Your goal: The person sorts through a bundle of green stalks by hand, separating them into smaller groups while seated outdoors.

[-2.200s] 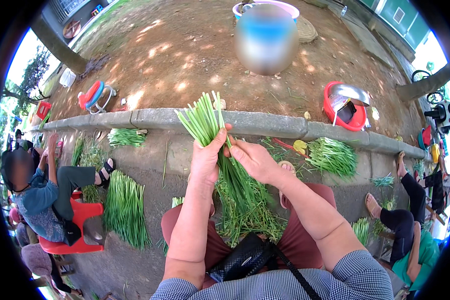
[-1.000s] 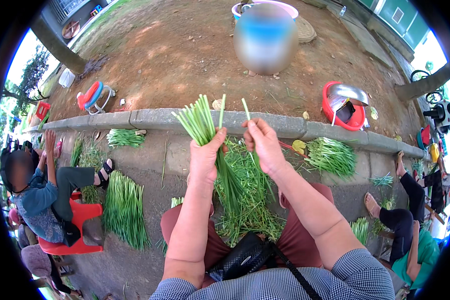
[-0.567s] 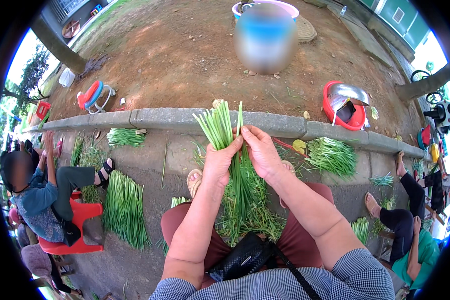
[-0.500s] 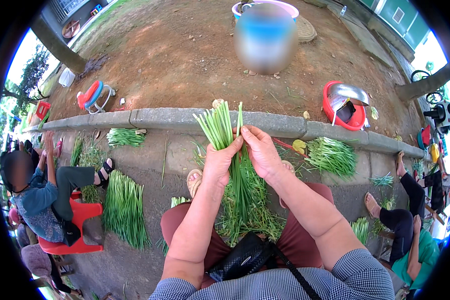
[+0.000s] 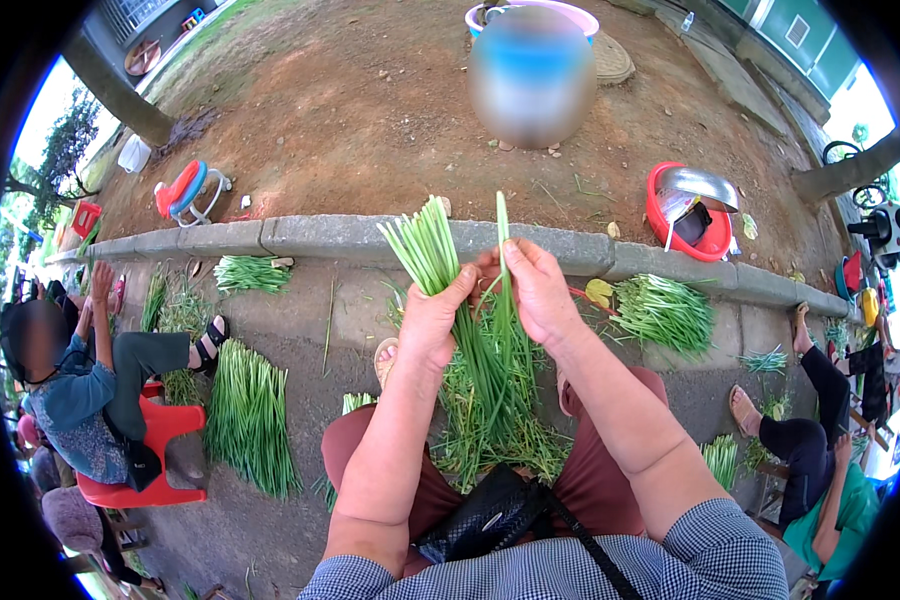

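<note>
My left hand (image 5: 436, 318) is closed round a bunch of garlic chives (image 5: 420, 243), its pale cut ends pointing up and away and its dark leaves hanging down. Beside it, my right hand (image 5: 535, 292) pinches a few chive stalks (image 5: 503, 218) between thumb and fingers, held upright and apart from the bunch at the top. Lower down, the leaves of both overlap. Beneath them, between my feet, lies a loose heap of green leaf scraps (image 5: 520, 440).
Piles of chives lie at the left (image 5: 250, 420) and the right (image 5: 663, 315). A stone kerb (image 5: 340, 240) runs across. Beyond it stand a red basin (image 5: 712, 240) with a metal bowl and a small chair (image 5: 192, 192). A person sits on a red stool (image 5: 175, 440); another sits at right.
My right hand has moved right and a little up, away from the left, drawing a few stalks apart from the bunch. The bunch in my left hand leans slightly further left.
</note>
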### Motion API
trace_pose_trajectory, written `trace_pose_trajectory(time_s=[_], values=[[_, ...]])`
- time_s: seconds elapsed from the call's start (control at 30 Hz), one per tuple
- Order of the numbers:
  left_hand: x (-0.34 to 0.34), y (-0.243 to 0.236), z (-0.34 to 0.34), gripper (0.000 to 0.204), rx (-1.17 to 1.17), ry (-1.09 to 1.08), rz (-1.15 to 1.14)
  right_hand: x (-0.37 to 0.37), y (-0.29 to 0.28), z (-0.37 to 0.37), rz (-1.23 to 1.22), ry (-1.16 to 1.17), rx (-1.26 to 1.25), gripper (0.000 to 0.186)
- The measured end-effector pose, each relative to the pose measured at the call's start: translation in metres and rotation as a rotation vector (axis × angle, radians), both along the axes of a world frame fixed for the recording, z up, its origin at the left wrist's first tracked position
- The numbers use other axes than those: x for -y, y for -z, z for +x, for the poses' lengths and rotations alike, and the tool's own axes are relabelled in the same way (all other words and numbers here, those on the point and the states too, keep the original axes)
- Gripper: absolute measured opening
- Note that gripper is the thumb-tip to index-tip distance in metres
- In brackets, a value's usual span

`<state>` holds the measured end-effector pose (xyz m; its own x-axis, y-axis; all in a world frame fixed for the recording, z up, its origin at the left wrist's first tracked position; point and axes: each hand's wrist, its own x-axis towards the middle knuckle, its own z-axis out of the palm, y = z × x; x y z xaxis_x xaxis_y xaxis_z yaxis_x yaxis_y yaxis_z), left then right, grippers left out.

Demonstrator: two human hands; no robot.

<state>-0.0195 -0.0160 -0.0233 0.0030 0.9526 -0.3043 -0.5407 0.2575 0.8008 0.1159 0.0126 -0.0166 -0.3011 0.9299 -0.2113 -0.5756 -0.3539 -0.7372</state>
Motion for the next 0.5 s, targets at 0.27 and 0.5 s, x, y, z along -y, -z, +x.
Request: trace_pose_trajectory(time_s=[0.27, 0.5], values=[[-0.005, -0.018, -0.036, 0.009, -0.191, -0.19, 0.119, -0.031, -0.009, 0.046, 0.038, 0.059, 0.382, 0.014], [-0.006, -0.023, -0.033, 0.016, -0.571, -0.156, 0.154, -0.028, -0.011, 0.037, 0.153, 0.023, 0.569, 0.019]])
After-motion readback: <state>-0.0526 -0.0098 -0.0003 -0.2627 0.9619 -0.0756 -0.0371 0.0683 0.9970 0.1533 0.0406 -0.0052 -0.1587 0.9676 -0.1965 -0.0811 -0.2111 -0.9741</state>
